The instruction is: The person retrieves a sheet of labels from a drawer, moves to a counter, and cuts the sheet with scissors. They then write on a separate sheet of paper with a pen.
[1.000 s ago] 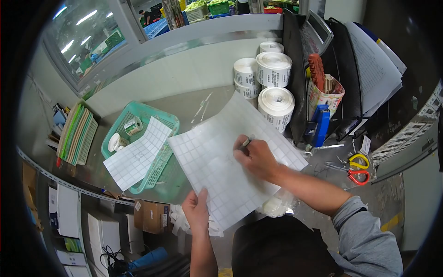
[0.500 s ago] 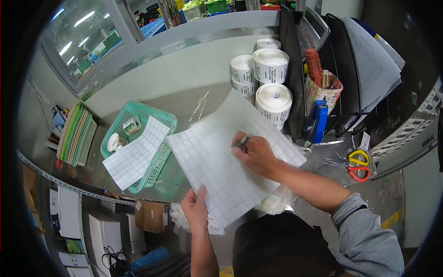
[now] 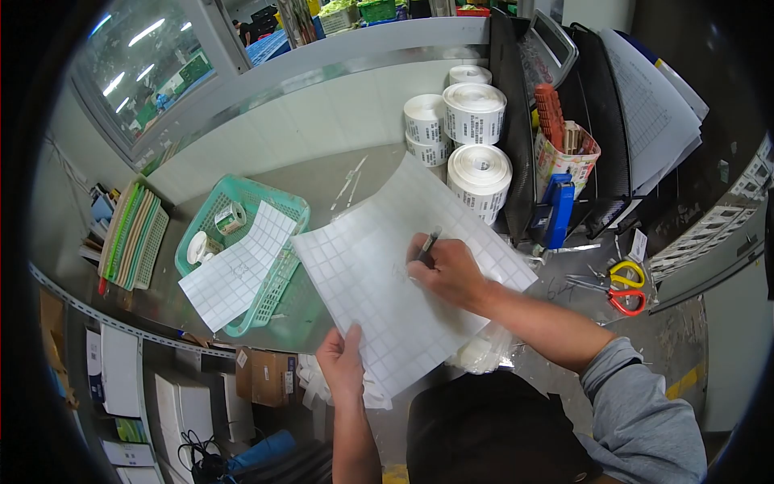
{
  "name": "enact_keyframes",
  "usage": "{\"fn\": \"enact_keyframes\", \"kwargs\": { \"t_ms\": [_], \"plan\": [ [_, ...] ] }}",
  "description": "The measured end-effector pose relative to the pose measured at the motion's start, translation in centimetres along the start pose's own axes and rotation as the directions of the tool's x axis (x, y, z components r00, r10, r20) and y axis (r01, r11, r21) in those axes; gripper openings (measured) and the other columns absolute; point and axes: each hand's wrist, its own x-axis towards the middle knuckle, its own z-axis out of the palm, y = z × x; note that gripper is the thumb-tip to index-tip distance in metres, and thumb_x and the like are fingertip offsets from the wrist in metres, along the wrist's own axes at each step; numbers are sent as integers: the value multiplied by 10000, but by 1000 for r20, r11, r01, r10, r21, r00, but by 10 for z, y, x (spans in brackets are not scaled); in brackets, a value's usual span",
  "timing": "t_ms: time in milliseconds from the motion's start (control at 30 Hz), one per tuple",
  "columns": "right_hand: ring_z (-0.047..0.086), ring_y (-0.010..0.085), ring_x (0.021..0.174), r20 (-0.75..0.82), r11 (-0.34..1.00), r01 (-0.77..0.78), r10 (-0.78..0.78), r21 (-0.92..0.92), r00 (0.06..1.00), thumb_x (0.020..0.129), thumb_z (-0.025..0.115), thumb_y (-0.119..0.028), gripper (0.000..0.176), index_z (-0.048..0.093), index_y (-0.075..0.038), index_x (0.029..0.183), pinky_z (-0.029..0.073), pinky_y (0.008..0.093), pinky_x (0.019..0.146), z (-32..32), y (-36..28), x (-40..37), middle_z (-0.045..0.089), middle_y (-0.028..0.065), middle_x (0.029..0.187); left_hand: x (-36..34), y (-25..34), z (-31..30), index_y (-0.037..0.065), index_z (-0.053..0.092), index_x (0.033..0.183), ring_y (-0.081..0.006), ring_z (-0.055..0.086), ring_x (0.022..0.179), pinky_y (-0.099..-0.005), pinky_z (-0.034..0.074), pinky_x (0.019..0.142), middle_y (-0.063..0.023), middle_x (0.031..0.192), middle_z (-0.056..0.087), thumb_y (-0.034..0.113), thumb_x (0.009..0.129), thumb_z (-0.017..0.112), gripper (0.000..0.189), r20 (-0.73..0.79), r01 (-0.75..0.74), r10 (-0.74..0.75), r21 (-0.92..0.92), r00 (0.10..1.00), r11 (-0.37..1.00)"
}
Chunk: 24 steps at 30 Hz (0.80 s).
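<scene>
A large white sheet with a grid of pale lines [image 3: 367, 274] lies on the metal table under both hands. My right hand [image 3: 447, 270] is closed round a dark pen [image 3: 429, 244] and rests on the middle of the sheet. Faint marks show on the paper just left of the pen; I cannot read them. At the sheet's lower left edge, my left hand [image 3: 342, 363] pinches the paper, thumb on top and fingers underneath. To the left, a smaller gridded sheet with writing [image 3: 239, 269] lies across a green plastic basket [image 3: 278, 297].
Stacked label rolls [image 3: 479, 179] stand behind the sheet. To the right are a black file rack [image 3: 509, 121], a cup of stationery [image 3: 568, 161], a blue stapler-like tool [image 3: 558, 211] and scissors [image 3: 625, 289]. Folders in a basket [image 3: 133, 238] stand at far left.
The pen in my right hand has tipped more upright and shows more of its length. My right hand has shifted very slightly; the left hand and sheet stay nearly still.
</scene>
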Motion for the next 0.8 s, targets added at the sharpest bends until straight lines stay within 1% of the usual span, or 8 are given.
{"fn": "enact_keyframes", "kwargs": {
  "t_ms": [67,167,300,367,467,567,733,800],
  "plan": [
    [482,122,521,-79,995,-7,15,98,997,755,550,-107,86,539,-22,747,395,291,509,-2,-6,-1,491,48,551,0,1,-1,-22,645,885,-10,481,654,-167,355,595,24,771,623,69,868,616,97,7,8,-8,2,1000,1000],
    [483,127,524,-61,992,-33,41,124,997,752,548,-104,88,539,-17,743,400,289,516,-1,-4,1,494,57,557,-1,2,0,-22,648,895,-12,489,659,-167,360,599,18,780,629,68,869,614,100,7,11,-11,1,1000,1000],
    [482,129,525,-107,996,-32,42,89,993,751,549,-104,83,540,-21,745,403,285,522,0,-3,3,496,56,560,-1,1,1,-26,650,908,-17,504,673,-169,373,614,9,797,639,65,868,613,107,6,-9,9,-9,1000,1000],
    [479,131,522,-100,1000,11,-9,14,995,753,542,-93,67,541,-26,744,403,288,522,2,1,2,496,55,559,-1,2,2,-28,650,906,-18,507,676,-170,377,620,8,798,639,64,868,613,106,4,-9,9,-14,1000,1000],
    [478,134,523,-78,997,-12,18,71,997,754,541,-88,59,542,-30,746,401,295,521,-2,-6,0,492,55,557,-1,2,2,-30,649,906,-21,511,682,-173,383,631,6,799,640,62,866,614,106,1,-7,7,-17,1000,1000],
    [474,131,520,-73,997,23,-18,72,997,750,540,-84,56,541,-29,742,398,294,518,-3,-7,-1,489,57,555,-1,2,3,-31,648,909,-22,512,685,-173,384,634,5,802,640,61,866,614,106,-2,-9,9,-20,1000,1000],
    [466,127,509,-101,997,15,-7,76,995,744,535,-75,49,541,-27,735,390,288,506,-1,-1,0,483,58,546,-2,1,1,-33,646,916,-23,513,690,-175,385,635,6,805,637,63,869,610,112,2,-6,6,-18,1000,1000],
    [462,127,504,-110,998,16,-8,68,994,743,531,-72,48,540,-26,732,387,286,502,-1,-1,-1,481,58,543,-2,2,2,-26,642,893,-23,509,684,-174,383,632,11,795,629,65,874,603,101,0,2,-2,2,1000,1000]
  ]
}}
